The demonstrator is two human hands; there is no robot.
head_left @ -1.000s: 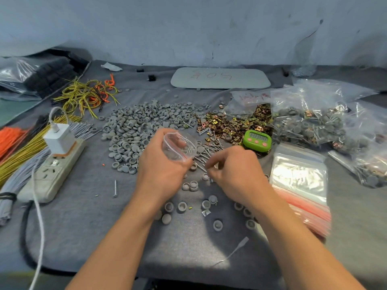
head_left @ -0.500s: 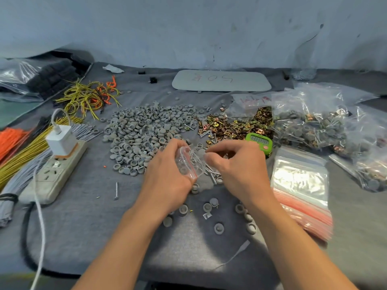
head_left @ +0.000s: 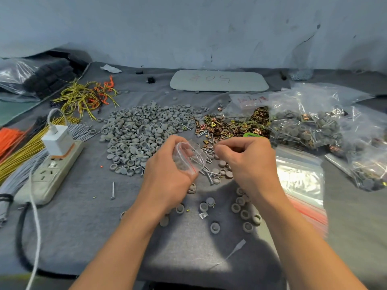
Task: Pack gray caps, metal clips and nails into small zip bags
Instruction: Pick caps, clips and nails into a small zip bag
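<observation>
The left hand [head_left: 167, 174] grips a small zip bag [head_left: 188, 155] with its mouth held open and turned toward the right hand [head_left: 247, 162], just above the middle of the gray cloth [head_left: 83, 227]. The right hand hovers just beside that mouth with its fingers curled together as if in a pinch, but whether they hold anything I cannot tell. Nor can I tell through the clear plastic whether the bag has anything in it yet. Taking the hands as the centre of the clock, a big heap of caps [head_left: 144, 130] lies at eleven o'clock, a heap of clips [head_left: 230, 126] at one o'clock, and a few nails [head_left: 207, 174] lie touching the cloth right under the bag. More caps are scattered at six o'clock (some with the hollow side up). At two o'clock sit large clear sacks [head_left: 303, 128] that hold mixed caps, nails and clips, which I take to be finished packs. At four o'clock a stack of empty bags [head_left: 299, 181] waits to be filled. Judging by this, the work is well under way but far from over: one bag is being filled, it has yet to be sealed, and both the heaps of parts and the stack of empties are large.
</observation>
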